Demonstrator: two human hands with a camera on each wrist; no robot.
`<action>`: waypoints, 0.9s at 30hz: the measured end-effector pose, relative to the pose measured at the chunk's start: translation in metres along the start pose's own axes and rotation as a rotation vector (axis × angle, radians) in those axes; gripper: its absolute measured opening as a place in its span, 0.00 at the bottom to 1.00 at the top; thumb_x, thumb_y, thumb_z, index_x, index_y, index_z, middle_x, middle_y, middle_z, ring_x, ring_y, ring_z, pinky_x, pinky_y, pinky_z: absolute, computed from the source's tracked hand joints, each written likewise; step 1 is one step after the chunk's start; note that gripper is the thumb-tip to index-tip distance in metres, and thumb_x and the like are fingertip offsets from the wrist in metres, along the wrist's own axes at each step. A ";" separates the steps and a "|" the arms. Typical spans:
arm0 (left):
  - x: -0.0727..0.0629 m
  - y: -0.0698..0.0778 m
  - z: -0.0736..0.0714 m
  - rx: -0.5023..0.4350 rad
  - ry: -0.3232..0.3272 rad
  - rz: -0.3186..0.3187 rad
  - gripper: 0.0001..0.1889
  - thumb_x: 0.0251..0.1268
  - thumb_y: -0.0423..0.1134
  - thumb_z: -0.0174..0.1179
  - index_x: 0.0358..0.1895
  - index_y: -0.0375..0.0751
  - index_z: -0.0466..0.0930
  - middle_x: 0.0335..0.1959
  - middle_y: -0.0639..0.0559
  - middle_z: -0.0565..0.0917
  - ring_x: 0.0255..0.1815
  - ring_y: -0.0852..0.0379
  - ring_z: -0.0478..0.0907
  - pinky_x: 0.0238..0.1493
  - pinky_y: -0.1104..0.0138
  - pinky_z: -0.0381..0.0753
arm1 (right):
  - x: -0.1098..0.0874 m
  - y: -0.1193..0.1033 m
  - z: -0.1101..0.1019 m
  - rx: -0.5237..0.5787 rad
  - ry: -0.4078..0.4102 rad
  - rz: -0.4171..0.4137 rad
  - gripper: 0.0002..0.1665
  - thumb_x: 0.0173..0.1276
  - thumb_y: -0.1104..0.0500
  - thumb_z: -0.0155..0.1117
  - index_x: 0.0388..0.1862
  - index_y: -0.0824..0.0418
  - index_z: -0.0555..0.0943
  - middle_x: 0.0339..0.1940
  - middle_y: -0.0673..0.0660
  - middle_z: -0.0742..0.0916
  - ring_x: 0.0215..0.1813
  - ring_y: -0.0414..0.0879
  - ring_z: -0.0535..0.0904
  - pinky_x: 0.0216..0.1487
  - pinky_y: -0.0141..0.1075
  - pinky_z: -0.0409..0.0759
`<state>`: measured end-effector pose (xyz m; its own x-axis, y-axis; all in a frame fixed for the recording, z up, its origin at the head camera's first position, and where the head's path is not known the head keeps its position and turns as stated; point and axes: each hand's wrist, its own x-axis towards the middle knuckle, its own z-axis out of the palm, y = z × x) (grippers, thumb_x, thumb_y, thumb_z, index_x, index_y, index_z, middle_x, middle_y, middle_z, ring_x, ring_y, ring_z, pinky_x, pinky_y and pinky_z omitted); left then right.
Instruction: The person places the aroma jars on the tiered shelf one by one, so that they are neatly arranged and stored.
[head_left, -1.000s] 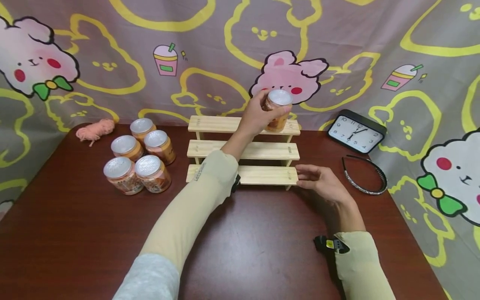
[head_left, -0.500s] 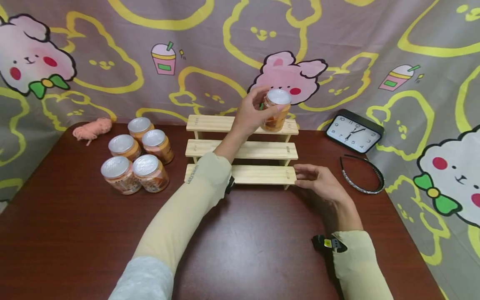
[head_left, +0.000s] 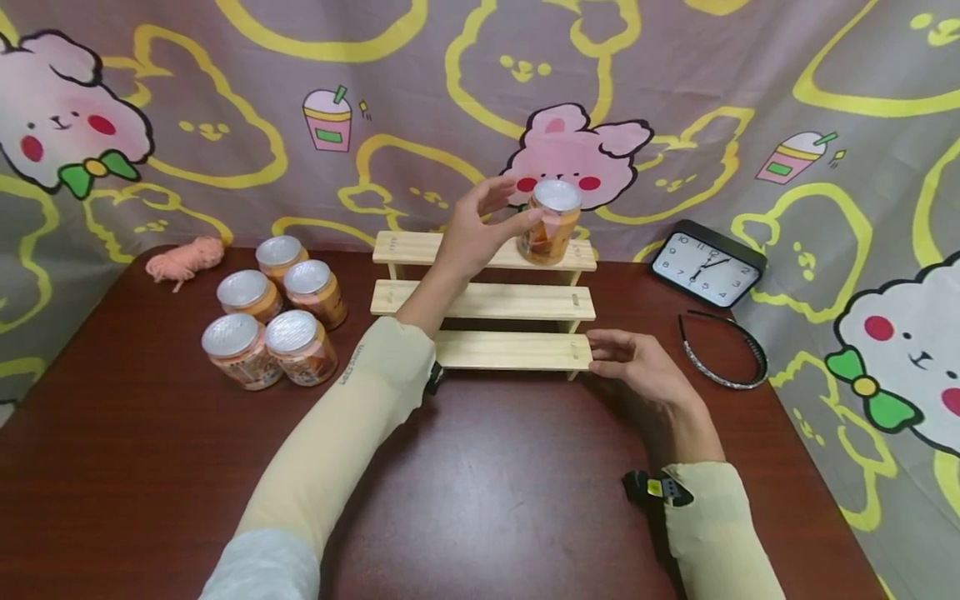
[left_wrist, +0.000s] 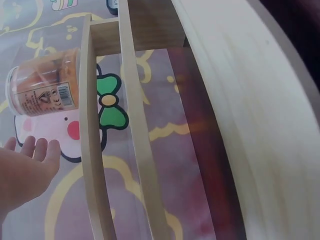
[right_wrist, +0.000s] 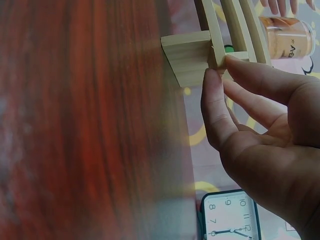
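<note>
A three-tier wooden display stand point(head_left: 517, 350) stands at the back of the table. On the right part of its top tier sits an upright jar point(head_left: 551, 237) with a silver lid and orange label. My left hand point(head_left: 468, 229) is just left of that jar, fingers spread and relaxed; the left wrist view shows a gap between this hand point(left_wrist: 27, 172) and the jar point(left_wrist: 45, 85). With thumb and fingertips, my right hand point(head_left: 648, 371) pinches the right end of the lowest tier, also seen close up in the right wrist view.
Several matching jars point(head_left: 300, 350) cluster on the table left of the stand, with a pink yarn bundle point(head_left: 185, 260) behind them. To the right lie a black-framed clock point(head_left: 705, 265) and a headband point(head_left: 723, 379). A patterned curtain point(head_left: 420, 92) hangs behind.
My left hand has let go of the jar on the top tier and drawn back to the left. My right hand has stayed at the stand's lowest tier.
</note>
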<state>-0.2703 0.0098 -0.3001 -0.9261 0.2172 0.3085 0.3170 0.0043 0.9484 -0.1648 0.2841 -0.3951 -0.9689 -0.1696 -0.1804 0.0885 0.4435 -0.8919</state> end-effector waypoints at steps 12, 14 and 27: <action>-0.017 0.002 -0.027 0.052 -0.006 0.014 0.32 0.62 0.44 0.73 0.68 0.41 0.73 0.66 0.48 0.76 0.66 0.54 0.72 0.65 0.66 0.73 | -0.002 0.000 0.000 0.021 -0.007 -0.029 0.31 0.68 0.69 0.69 0.68 0.73 0.73 0.58 0.69 0.83 0.54 0.45 0.82 0.48 0.30 0.82; -0.020 0.003 -0.032 0.050 0.001 0.016 0.32 0.62 0.44 0.73 0.68 0.41 0.74 0.65 0.47 0.77 0.66 0.53 0.72 0.65 0.63 0.73 | -0.002 -0.001 0.000 0.022 -0.006 -0.034 0.31 0.68 0.69 0.69 0.68 0.73 0.73 0.58 0.69 0.83 0.53 0.45 0.82 0.48 0.30 0.82; -0.039 0.008 -0.074 0.099 0.041 0.008 0.30 0.63 0.42 0.72 0.67 0.39 0.74 0.65 0.49 0.77 0.67 0.54 0.71 0.69 0.60 0.69 | -0.002 -0.002 0.001 0.028 -0.012 -0.012 0.32 0.68 0.70 0.67 0.70 0.74 0.71 0.58 0.71 0.82 0.55 0.48 0.81 0.47 0.29 0.82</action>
<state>-0.2469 -0.0708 -0.2986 -0.9304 0.1772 0.3208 0.3412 0.0997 0.9347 -0.1633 0.2827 -0.3931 -0.9671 -0.1849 -0.1747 0.0838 0.4168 -0.9051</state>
